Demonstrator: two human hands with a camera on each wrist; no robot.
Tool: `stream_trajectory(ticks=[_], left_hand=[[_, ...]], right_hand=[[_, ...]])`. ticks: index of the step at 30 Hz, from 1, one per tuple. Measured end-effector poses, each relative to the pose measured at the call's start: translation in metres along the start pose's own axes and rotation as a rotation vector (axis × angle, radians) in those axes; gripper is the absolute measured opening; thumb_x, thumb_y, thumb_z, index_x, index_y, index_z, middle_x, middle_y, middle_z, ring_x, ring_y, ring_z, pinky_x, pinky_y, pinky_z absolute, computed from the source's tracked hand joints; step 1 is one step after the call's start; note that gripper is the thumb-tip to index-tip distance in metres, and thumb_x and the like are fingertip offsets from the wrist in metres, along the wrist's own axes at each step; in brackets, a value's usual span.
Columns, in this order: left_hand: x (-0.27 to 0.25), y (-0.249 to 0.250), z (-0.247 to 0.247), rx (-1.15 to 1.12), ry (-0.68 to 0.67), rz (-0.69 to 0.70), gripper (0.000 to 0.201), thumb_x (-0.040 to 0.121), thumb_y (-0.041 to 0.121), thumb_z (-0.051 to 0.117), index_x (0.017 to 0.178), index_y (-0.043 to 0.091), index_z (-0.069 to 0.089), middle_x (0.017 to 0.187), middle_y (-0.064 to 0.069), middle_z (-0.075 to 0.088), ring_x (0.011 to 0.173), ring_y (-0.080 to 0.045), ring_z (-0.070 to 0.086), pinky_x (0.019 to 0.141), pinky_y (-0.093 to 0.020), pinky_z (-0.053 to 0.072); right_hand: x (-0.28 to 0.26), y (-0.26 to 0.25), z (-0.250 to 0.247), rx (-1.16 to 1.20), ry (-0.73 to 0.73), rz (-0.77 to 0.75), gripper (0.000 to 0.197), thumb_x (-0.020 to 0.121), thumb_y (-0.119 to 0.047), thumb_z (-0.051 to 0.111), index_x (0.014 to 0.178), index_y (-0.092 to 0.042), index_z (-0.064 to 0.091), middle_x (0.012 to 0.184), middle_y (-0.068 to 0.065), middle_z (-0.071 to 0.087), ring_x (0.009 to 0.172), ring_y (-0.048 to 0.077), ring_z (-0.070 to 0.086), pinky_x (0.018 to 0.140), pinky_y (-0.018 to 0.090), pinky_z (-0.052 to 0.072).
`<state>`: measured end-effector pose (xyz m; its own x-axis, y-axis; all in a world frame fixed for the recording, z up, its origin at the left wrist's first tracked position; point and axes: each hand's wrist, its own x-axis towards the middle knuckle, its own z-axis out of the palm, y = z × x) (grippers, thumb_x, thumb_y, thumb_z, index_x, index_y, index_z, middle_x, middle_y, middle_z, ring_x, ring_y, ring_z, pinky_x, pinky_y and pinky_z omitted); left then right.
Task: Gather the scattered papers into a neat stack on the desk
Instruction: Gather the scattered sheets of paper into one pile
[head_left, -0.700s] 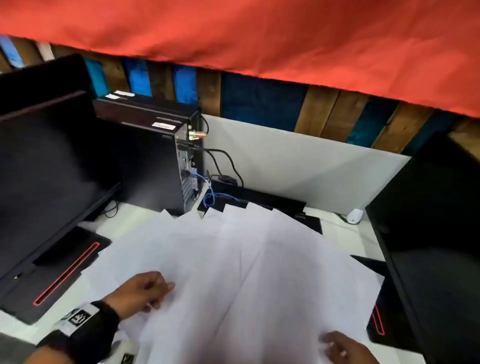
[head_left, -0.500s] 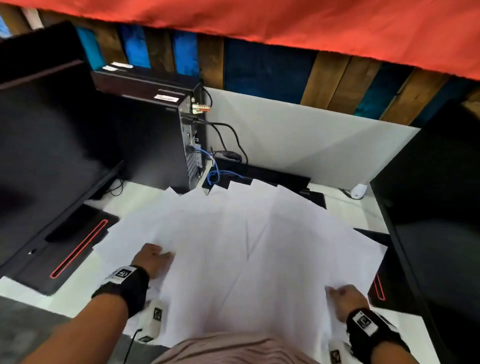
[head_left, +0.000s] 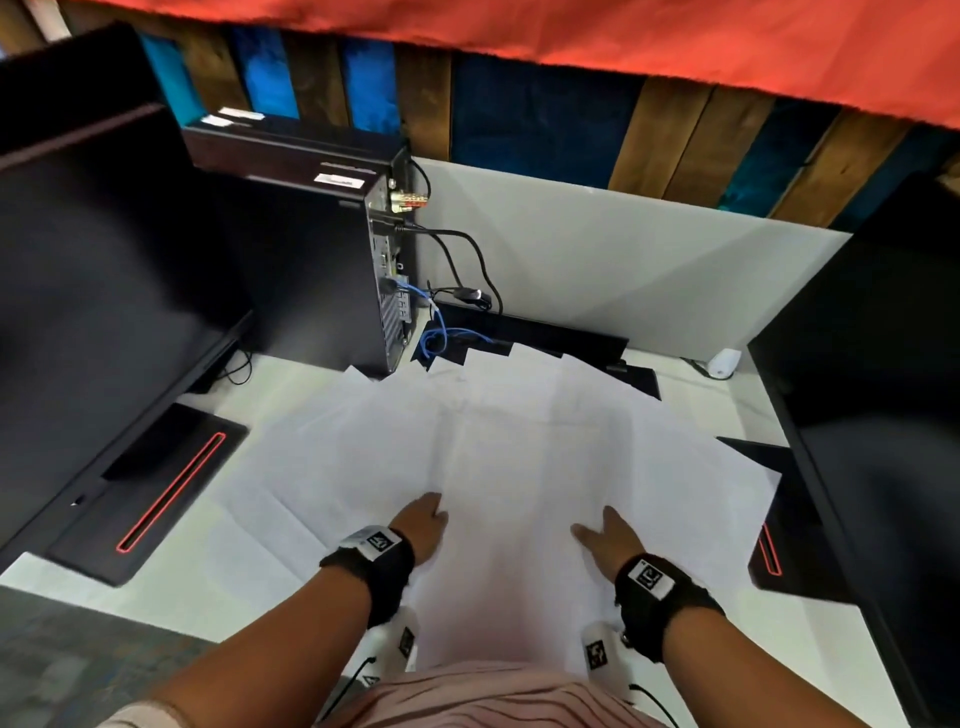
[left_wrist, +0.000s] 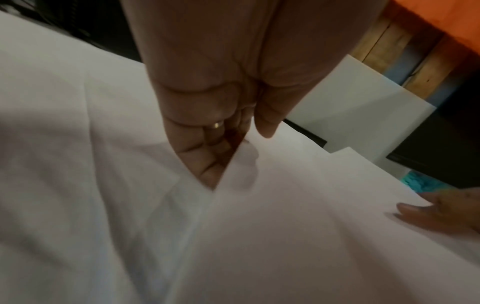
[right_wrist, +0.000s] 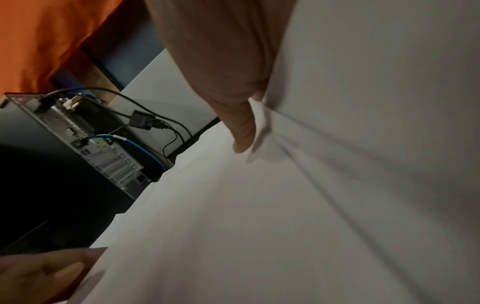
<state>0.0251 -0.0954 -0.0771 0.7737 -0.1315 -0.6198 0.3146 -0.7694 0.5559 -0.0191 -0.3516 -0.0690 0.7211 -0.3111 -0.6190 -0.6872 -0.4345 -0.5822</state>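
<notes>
Several white papers (head_left: 519, 441) lie fanned and overlapping on the white desk (head_left: 234, 587). My left hand (head_left: 421, 527) is at the near middle of the fan. In the left wrist view its fingers (left_wrist: 205, 164) are slid under a sheet's edge with the thumb (left_wrist: 265, 123) above it. My right hand (head_left: 605, 538) is a short way to its right on the same pile. Its thumb (right_wrist: 241, 127) presses on top of the papers (right_wrist: 285, 205) and its fingers are hidden under them. The sheets are creased around both hands.
A black PC tower (head_left: 311, 270) with blue and black cables (head_left: 436, 332) stands behind the papers on the left. Monitors flank the desk: one at left (head_left: 93, 312) with a red-lined base (head_left: 156, 488), one at right (head_left: 883, 415). A white partition (head_left: 623, 270) closes the back.
Both hands have moved inward from the outer edges of the fan to its near middle, drawing sheets together. The view has tilted down.
</notes>
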Motion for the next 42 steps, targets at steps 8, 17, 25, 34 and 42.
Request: stream_trajectory(ticks=[8, 17, 25, 34, 42], left_hand=[[-0.007, -0.047, -0.039, -0.258, 0.449, -0.211, 0.054, 0.085, 0.026, 0.061, 0.135, 0.012, 0.046, 0.134, -0.019, 0.050, 0.122, -0.036, 0.050, 0.106, -0.039, 0.039], [0.013, -0.066, -0.055, -0.627, 0.543, -0.358, 0.086, 0.076, 0.014, 0.069, 0.146, 0.008, 0.021, 0.140, -0.017, 0.042, 0.126, -0.037, 0.047, 0.106, -0.043, 0.041], [0.018, -0.044, -0.045, -0.249, 0.602, -0.449, 0.077, 0.079, 0.029, 0.068, 0.143, 0.016, 0.028, 0.145, -0.016, 0.031, 0.132, -0.038, 0.030, 0.106, -0.048, 0.034], [0.034, -0.048, -0.041, -0.594, 0.541, -0.074, 0.078, 0.081, -0.008, 0.052, 0.149, 0.016, 0.022, 0.136, -0.007, 0.050, 0.101, -0.021, 0.050, 0.091, -0.028, 0.042], [0.042, -0.039, -0.029, -0.417, 0.252, 0.106, 0.075, 0.081, -0.009, 0.053, 0.145, 0.024, 0.033, 0.131, -0.004, 0.052, 0.122, -0.024, 0.049, 0.108, -0.034, 0.040]], right_hand=[[0.010, 0.025, -0.010, 0.062, 0.095, 0.000, 0.052, 0.086, -0.006, 0.064, 0.134, 0.004, 0.045, 0.134, 0.019, 0.053, 0.119, 0.030, 0.053, 0.101, 0.030, 0.040], [0.012, 0.029, -0.015, 0.152, 0.033, -0.045, 0.039, 0.087, 0.002, 0.059, 0.125, 0.000, 0.054, 0.125, 0.018, 0.060, 0.099, 0.022, 0.055, 0.090, 0.029, 0.040], [0.022, 0.031, -0.013, 0.093, 0.072, -0.048, 0.044, 0.097, -0.011, 0.047, 0.138, 0.001, 0.040, 0.142, 0.016, 0.046, 0.132, 0.030, 0.042, 0.110, 0.034, 0.029], [0.024, 0.011, -0.022, 0.107, -0.015, -0.086, 0.049, 0.097, -0.013, 0.046, 0.144, -0.004, 0.034, 0.145, 0.013, 0.042, 0.134, 0.028, 0.040, 0.112, 0.033, 0.028], [0.034, -0.012, -0.005, 0.223, -0.109, -0.155, 0.071, 0.090, -0.011, 0.060, 0.146, -0.015, 0.016, 0.145, 0.010, 0.038, 0.129, 0.028, 0.044, 0.107, 0.035, 0.037]])
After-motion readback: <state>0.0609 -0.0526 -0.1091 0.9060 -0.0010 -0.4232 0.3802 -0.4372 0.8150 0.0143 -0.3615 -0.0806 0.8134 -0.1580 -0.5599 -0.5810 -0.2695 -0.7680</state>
